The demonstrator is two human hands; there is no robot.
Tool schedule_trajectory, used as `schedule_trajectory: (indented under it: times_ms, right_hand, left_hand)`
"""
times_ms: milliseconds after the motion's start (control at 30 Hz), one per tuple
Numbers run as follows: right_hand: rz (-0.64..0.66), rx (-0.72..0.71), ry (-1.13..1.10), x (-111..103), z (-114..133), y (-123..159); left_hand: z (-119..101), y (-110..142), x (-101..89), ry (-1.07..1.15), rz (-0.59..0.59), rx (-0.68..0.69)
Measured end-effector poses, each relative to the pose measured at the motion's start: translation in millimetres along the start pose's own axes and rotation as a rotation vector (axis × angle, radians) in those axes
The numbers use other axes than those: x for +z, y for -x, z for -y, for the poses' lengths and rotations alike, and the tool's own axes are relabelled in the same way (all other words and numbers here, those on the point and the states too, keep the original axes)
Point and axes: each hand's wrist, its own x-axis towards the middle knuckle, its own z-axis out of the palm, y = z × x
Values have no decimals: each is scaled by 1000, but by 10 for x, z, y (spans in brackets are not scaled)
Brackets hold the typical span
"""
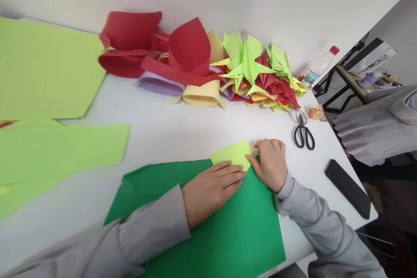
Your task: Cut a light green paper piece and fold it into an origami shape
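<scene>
White tabletop (182, 134) fills the frame, a pile of folded paper shapes (257, 74) at upper centre. Just right of centre, a small light-green sheet (233, 154) lies on the far edge of a dark-green sheet (228, 226). The left hand (211, 189) presses flat on its near edge, fingers together; the right hand (270, 163) pinches its right corner. Scissors (303, 132) lie just right.

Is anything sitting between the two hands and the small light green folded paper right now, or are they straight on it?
Nothing visible stands between them. The left hand lies flat with its fingertips on the near edge of the small light green folded paper, and the right hand touches its right edge. The paper rests on the dark green sheet; the scissors lie off to the right.
</scene>
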Motion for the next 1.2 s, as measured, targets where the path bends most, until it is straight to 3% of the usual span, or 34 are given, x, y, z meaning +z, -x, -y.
schedule_trajectory:
  times_ms: [200, 333, 700, 1200]
  right_hand:
    - [40, 146, -158, 20, -112, -32]
    - [62, 206, -378, -3, -191, -64]
    - [143, 153, -376, -11, -264, -75]
    - [132, 112, -457, -36, -327, -112]
  left_hand:
    - [-16, 31, 39, -24, 46, -14]
    - [-22, 22, 20, -32, 34, -3]
    - [-29, -5, -18, -36, 48, -6]
    - [-36, 1, -22, -50, 40, -9]
